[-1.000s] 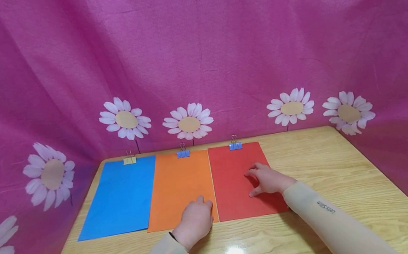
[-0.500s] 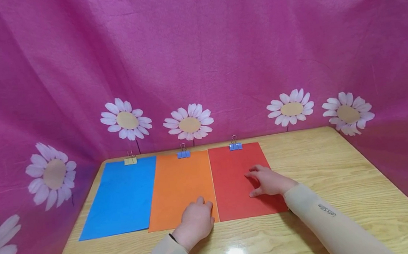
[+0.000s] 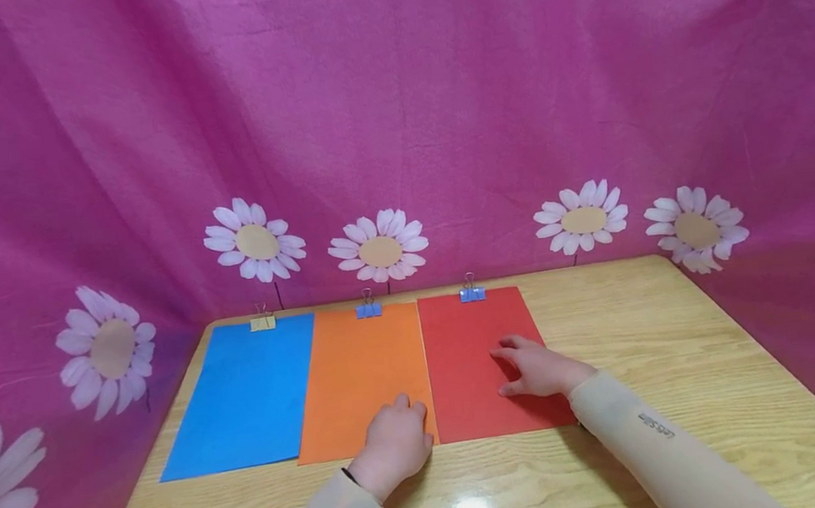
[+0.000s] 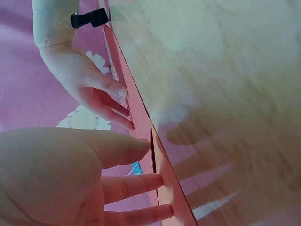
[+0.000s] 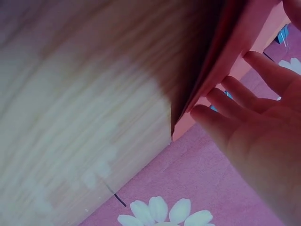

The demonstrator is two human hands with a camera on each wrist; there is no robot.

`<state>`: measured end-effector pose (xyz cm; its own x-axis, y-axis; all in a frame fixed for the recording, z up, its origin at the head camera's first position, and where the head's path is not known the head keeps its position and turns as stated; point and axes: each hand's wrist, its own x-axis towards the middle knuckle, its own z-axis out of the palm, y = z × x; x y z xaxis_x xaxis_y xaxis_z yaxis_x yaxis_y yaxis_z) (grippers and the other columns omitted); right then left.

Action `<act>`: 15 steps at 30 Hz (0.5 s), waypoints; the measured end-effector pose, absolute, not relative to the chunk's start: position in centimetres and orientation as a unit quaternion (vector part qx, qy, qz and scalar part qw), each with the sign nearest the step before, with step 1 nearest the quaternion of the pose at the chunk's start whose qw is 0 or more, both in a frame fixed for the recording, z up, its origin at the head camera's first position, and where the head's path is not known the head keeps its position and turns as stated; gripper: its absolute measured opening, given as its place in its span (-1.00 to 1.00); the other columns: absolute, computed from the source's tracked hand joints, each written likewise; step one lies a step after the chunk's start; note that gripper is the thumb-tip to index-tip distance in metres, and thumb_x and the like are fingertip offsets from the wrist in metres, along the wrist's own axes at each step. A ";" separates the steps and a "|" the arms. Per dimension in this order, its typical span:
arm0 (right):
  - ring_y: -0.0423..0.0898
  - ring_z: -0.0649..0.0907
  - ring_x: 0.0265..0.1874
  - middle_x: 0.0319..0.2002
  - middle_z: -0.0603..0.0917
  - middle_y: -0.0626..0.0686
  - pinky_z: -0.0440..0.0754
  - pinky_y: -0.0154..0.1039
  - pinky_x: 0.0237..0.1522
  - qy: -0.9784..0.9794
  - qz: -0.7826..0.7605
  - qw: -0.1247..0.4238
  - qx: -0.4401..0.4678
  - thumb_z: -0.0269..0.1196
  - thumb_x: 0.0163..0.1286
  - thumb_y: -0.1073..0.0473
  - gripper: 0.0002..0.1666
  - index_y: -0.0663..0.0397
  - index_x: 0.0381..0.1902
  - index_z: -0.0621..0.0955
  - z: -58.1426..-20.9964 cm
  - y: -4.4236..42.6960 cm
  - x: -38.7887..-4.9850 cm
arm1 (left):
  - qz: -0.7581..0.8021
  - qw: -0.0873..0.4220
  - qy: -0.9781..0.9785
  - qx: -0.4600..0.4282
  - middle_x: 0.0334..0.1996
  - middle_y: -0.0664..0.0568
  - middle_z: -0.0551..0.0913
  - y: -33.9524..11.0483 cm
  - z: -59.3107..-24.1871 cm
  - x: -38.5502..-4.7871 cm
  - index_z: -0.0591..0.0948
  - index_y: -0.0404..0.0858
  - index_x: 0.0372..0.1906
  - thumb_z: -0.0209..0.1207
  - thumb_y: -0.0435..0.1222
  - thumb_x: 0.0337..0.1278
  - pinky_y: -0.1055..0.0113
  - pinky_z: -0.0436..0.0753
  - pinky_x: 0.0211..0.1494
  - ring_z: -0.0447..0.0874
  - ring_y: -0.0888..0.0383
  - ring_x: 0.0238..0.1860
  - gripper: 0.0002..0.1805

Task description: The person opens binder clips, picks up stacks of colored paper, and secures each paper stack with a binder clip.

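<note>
Three coloured sheets lie side by side on the table: blue, orange and red. My left hand rests at the near right part of the orange sheet, fingertips touching it. On the red sheet, the fingertips of my right hand are spread, with thumb and forefinger apart. In the left wrist view, straight fingers of the left hand meet the orange sheet. The right wrist view shows the right hand with fingers extended against the red sheet. Neither hand grips anything.
At the far edges of the sheets sit binder clips: a gold one on blue, a blue one on orange, another blue clip on red. A wooden table lies beneath, enclosed by a magenta flowered cloth.
The head view has shifted very slightly. Both hands and all three sheets stay in place.
</note>
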<state>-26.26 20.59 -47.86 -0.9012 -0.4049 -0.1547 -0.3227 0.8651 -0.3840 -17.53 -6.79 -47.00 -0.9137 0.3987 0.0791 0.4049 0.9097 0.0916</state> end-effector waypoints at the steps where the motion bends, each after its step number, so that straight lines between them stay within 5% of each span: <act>1: 0.36 0.31 0.47 0.49 0.29 0.36 0.43 0.23 0.40 0.959 -0.176 0.114 -0.190 0.47 0.31 -0.01 -0.13 0.21 0.46 0.43 -47.9 20.7 -26.2 | -0.054 0.031 -0.976 -0.208 -0.33 -0.08 0.51 -6.8 -47.0 -17.6 0.68 -0.31 -0.11 0.36 -0.19 0.23 0.20 0.60 -0.41 0.52 0.02 -0.48 -0.72; 9: 0.29 0.40 0.41 0.41 0.42 0.29 0.49 0.18 0.37 0.962 -0.175 0.063 -0.199 0.44 0.34 -0.03 -0.25 0.16 0.39 0.52 -47.2 20.8 -24.9 | -0.079 0.016 -0.977 -0.198 -0.31 -0.09 0.54 -6.6 -47.2 -17.7 0.69 -0.31 -0.08 0.34 -0.18 0.26 0.17 0.62 -0.34 0.55 0.00 -0.41 -0.71; 15: 0.06 0.64 0.09 0.08 0.61 0.08 0.66 0.04 0.19 0.962 -0.178 -0.002 -0.207 0.49 0.29 0.07 -0.56 0.07 0.09 0.69 -46.0 20.1 -22.8 | -0.138 0.005 -0.973 -0.186 -0.25 -0.12 0.57 -6.9 -47.3 -18.2 0.69 -0.36 -0.05 0.35 -0.20 0.26 0.14 0.65 -0.28 0.58 0.01 -0.39 -0.69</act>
